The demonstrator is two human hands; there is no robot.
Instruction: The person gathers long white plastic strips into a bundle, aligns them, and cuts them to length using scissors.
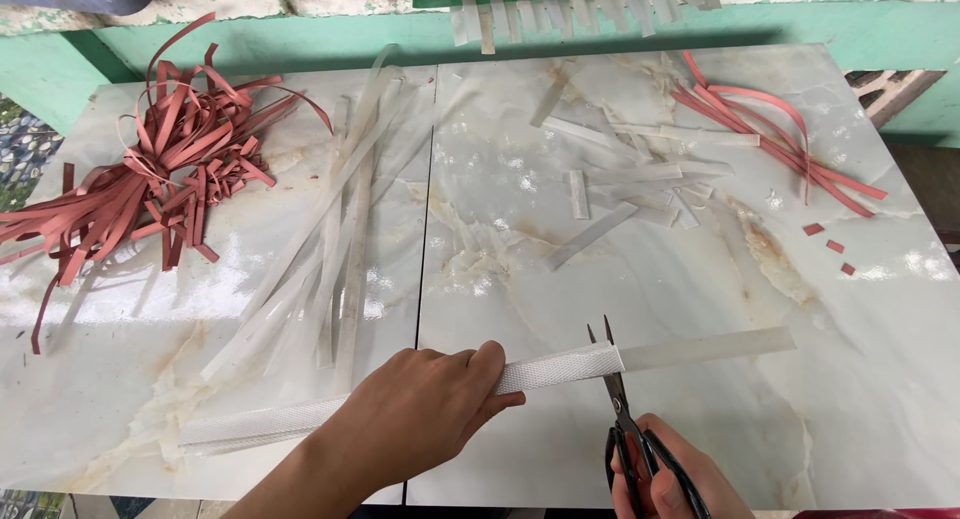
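- While the left hand presses down, fingers curled over it, on a long white woven strip low in the frame, the strip lies flat on the marble table.
- The right hand, at the bottom right, grips black-handled scissors; their slightly parted blades meet the end of the woven strip, where a translucent strip runs on rightward.
- Tangled red strips pile at the upper left.
- Long translucent strips lie diagonally at centre left.
- Short translucent cut pieces scatter at the upper centre-right, beside a few more red strips.
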